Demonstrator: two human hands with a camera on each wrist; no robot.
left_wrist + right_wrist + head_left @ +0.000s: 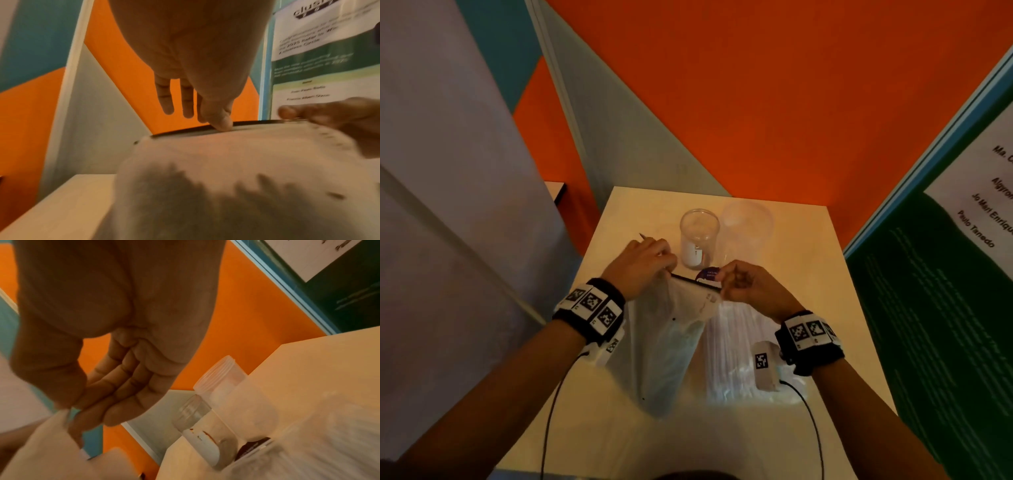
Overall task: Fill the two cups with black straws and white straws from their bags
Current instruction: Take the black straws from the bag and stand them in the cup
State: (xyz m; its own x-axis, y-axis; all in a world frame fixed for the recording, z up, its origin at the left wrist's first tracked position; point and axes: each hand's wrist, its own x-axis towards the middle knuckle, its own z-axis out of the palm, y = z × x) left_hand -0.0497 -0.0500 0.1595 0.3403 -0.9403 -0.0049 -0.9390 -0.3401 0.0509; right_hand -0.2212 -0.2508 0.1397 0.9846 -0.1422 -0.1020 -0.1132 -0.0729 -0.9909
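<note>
I hold a limp clear bag (pixel 667 342) up over the table by its top edge. A single black straw (pixel 690 278) lies along that edge. My left hand (pixel 645 263) grips the straw and the bag's left corner, and the straw's tip pokes out beyond the knuckles. In the left wrist view the thumb (pixel 222 124) presses on the black straw (pixel 185 129). My right hand (pixel 739 282) pinches the bag's right corner (pixel 65 417) beside the straw's other end. A small clear cup (pixel 698 236) and a larger frosted cup (pixel 746 229) stand behind the hands.
A bag of white straws (pixel 739 349) lies flat on the pale table (pixel 808 267) under my right wrist, with a dark round label (pixel 709 274) at its far end. An orange wall rises behind the table, and a green poster board (pixel 945 308) closes the right side.
</note>
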